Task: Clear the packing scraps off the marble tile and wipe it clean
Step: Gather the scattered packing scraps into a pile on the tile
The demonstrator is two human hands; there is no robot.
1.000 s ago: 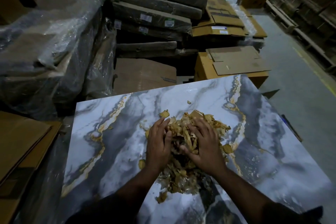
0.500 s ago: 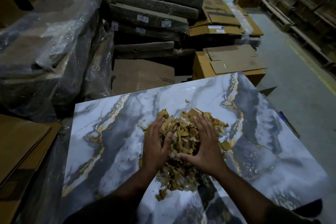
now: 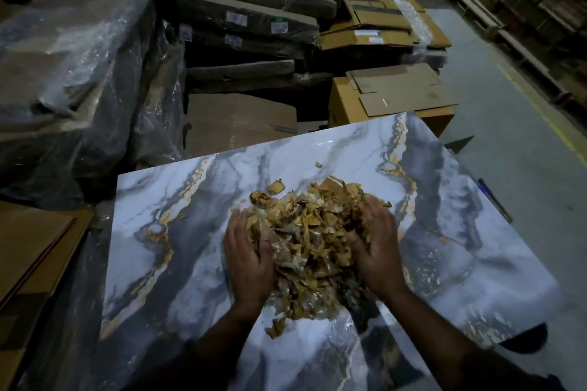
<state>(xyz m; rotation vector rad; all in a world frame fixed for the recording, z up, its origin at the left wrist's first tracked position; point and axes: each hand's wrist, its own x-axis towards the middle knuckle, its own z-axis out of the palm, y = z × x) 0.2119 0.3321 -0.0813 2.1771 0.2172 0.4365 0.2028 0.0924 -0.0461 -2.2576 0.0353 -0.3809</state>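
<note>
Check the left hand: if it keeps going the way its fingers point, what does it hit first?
The left hand cups the scrap pile, fingers pointing up-right into it. It would likely meet more scraps first, then bare marble tile beyond; depth is hard to judge.

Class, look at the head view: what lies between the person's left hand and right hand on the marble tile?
The heap of packing scraps lies between the left hand and right hand; both press against its sides.
</note>
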